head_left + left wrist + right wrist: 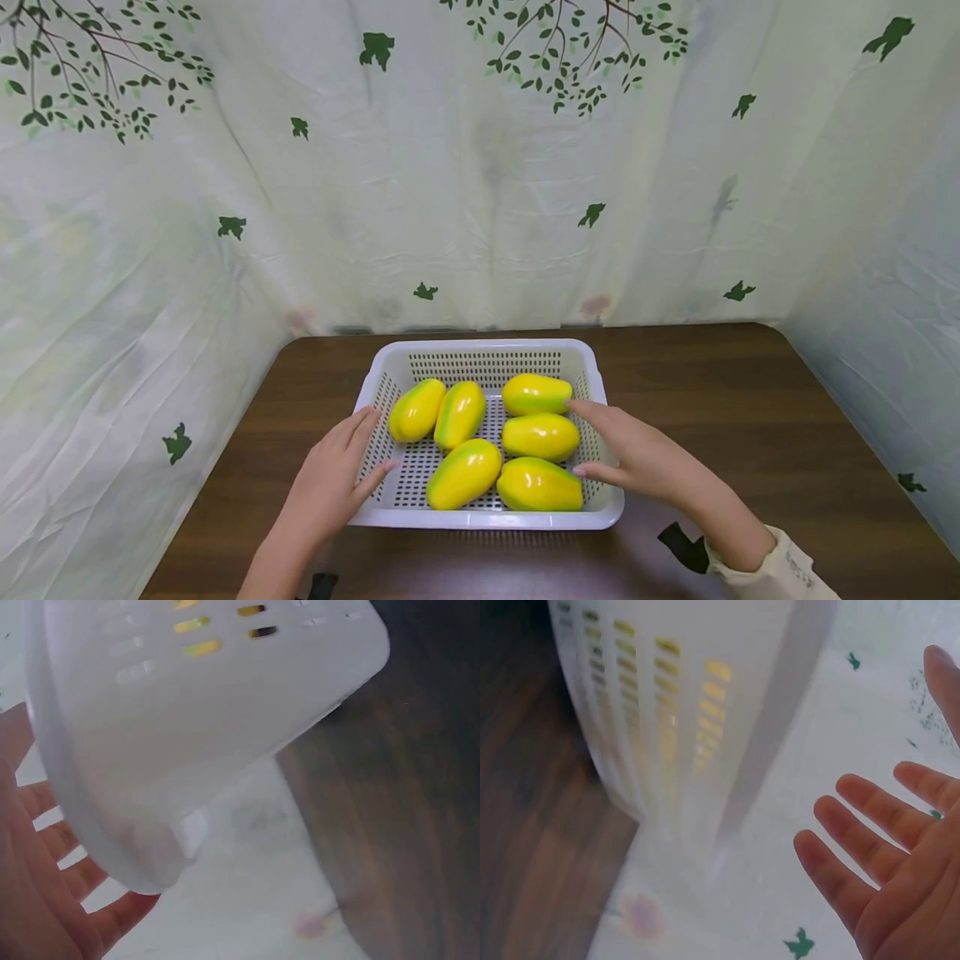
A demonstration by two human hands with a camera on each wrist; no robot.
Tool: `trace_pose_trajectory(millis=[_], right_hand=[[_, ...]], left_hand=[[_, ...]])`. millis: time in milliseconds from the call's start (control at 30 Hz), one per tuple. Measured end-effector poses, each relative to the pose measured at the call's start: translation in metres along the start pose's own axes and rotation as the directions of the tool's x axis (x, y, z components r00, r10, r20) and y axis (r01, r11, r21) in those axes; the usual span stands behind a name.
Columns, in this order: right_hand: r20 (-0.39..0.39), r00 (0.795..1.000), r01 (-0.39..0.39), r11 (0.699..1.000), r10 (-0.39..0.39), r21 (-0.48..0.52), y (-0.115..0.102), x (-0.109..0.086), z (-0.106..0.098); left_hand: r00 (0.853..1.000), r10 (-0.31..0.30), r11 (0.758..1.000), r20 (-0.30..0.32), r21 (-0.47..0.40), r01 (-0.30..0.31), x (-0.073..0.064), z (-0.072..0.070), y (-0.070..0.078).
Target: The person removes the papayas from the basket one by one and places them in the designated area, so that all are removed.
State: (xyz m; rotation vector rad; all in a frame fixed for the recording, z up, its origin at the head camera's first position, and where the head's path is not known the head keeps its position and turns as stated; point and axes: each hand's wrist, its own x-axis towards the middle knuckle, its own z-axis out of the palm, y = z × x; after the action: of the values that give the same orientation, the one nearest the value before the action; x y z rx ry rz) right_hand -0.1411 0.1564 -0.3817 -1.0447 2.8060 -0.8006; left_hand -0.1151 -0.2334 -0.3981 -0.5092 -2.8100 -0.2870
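A white plastic basket with slotted walls sits on the table, holding several glossy yellow-green mangoes. Two mangoes lie at its back left, one mango is at the front middle, and a column of three, including a middle mango, lies on the right. My left hand is at the left rim, fingers extended along it and thumb over the inside; the left wrist view shows the fingertips right at the basket rim. My right hand hovers over the right rim, fingers spread; its wrist view shows it apart from the basket wall.
The brown wooden table extends to both sides of the basket. A pale cloth with leaf prints hangs behind the table and along both sides. A light sleeve covers my right forearm.
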Motion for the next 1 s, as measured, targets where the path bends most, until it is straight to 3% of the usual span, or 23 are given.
trace_pose_trajectory(millis=[133, 300, 367, 533, 600, 667, 867, 1000], right_hand=[[0.033, 0.999, -0.009, 0.999, 0.008, 0.038, -0.004, 0.006, 0.01], [0.079, 0.997, 0.001, 0.996, -0.009, 0.094, -0.008, 0.014, 0.021], [0.1, 0.995, -0.003, 0.994, -0.009, 0.113, -0.009, 0.017, 0.025], [0.147, 0.989, -0.03, 0.987, 0.007, 0.157, -0.011, 0.023, 0.035], [0.164, 0.986, -0.041, 0.986, 0.014, 0.161, -0.011, 0.026, 0.038], [0.178, 0.984, -0.045, 0.987, 0.017, 0.156, -0.011, 0.029, 0.041], [0.221, 0.975, -0.046, 0.989, 0.013, 0.142, -0.012, 0.036, 0.046], [0.251, 0.968, -0.053, 0.991, 0.021, 0.121, -0.011, 0.04, 0.049]], left_hand=[[0.99, -0.139, 0.986, 0.009, -0.088, 0.14, -0.009, 0.006, -0.003], [0.951, -0.307, 0.92, 0.038, -0.242, 0.307, -0.017, 0.011, -0.005], [0.926, -0.373, 0.874, 0.064, -0.311, 0.374, -0.02, 0.013, -0.005], [0.843, -0.518, 0.707, 0.144, -0.483, 0.517, -0.024, 0.018, -0.006], [0.82, -0.551, 0.653, 0.157, -0.531, 0.54, -0.026, 0.022, -0.006], [0.806, -0.57, 0.618, 0.159, -0.564, 0.548, -0.028, 0.025, -0.006], [0.791, -0.593, 0.572, 0.149, -0.614, 0.544, -0.032, 0.028, -0.003], [0.791, -0.601, 0.507, 0.116, -0.71, 0.489, -0.036, 0.047, -0.013]])
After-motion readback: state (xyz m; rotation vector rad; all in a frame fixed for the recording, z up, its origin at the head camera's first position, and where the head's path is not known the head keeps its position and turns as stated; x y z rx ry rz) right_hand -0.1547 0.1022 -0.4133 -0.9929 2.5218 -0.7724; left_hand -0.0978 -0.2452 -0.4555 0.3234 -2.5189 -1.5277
